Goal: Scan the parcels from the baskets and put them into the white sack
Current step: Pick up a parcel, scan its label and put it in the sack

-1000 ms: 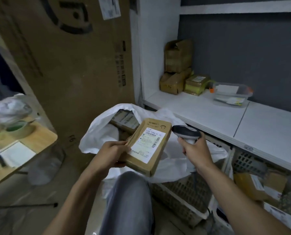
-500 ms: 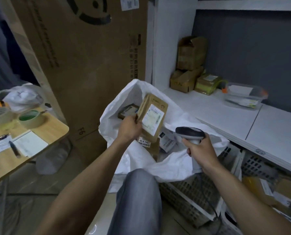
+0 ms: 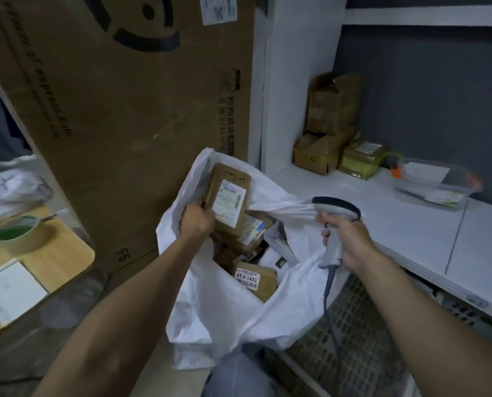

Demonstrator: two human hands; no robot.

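My left hand (image 3: 196, 219) grips a flat brown parcel (image 3: 228, 193) with a white label, held upright inside the mouth of the white sack (image 3: 224, 308). Several other parcels (image 3: 254, 277) lie in the sack below it. My right hand (image 3: 346, 235) holds a grey barcode scanner (image 3: 335, 213) by its handle and pinches the sack's right rim, pulling it taut. The scanner's cord hangs down over a white lattice basket (image 3: 350, 330) at the lower right.
A big cardboard box (image 3: 118, 110) stands behind the sack. A white shelf (image 3: 396, 224) on the right carries small cartons (image 3: 329, 130) and a clear plastic tub (image 3: 433, 184). A wooden table (image 3: 52, 259) with tape rolls (image 3: 17, 233) and paper is on the left. My knee (image 3: 239, 373) is at the bottom.
My left hand carried the brown parcel forward from in front of the scanner into the sack's mouth. My right hand moved up with the scanner and took hold of the sack's rim.
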